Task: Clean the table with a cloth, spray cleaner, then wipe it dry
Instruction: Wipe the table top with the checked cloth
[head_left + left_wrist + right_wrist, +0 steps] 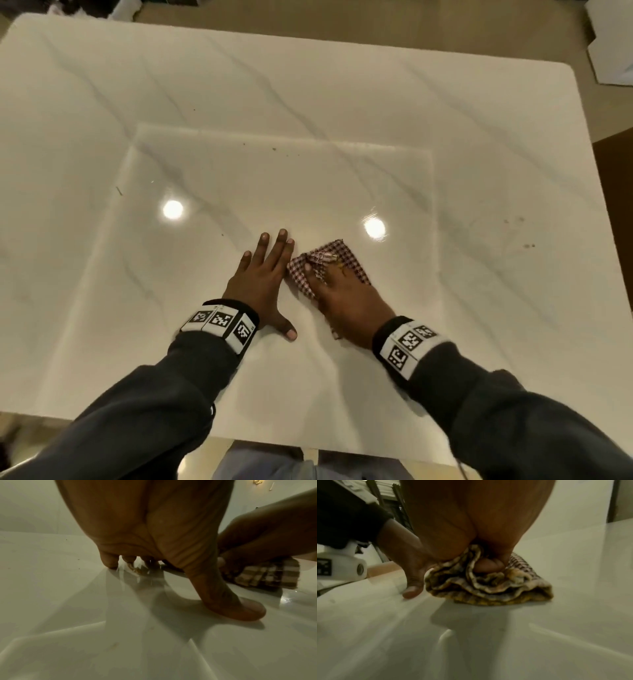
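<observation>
A white marble-look table (308,102) fills the head view. On it lies a bunched red-and-white checked cloth (342,255) near the front middle. My right hand (346,301) presses down on the cloth, with its fingers curled into the folds (488,566) and its thumb (412,588) on the bare tabletop. My left hand (263,274) lies flat and open just left of the cloth, fingers straight, their tips near the cloth's left edge. In the left wrist view the thumb (240,608) rests on the table and the cloth (267,574) shows at the right.
Small dark specks dot the table at the far middle (274,149) and at the right (527,245). A few crumbs (135,569) lie by my left fingertips. The table's near edge (308,445) is close to my body. White boxes (609,41) sit on the floor at top right.
</observation>
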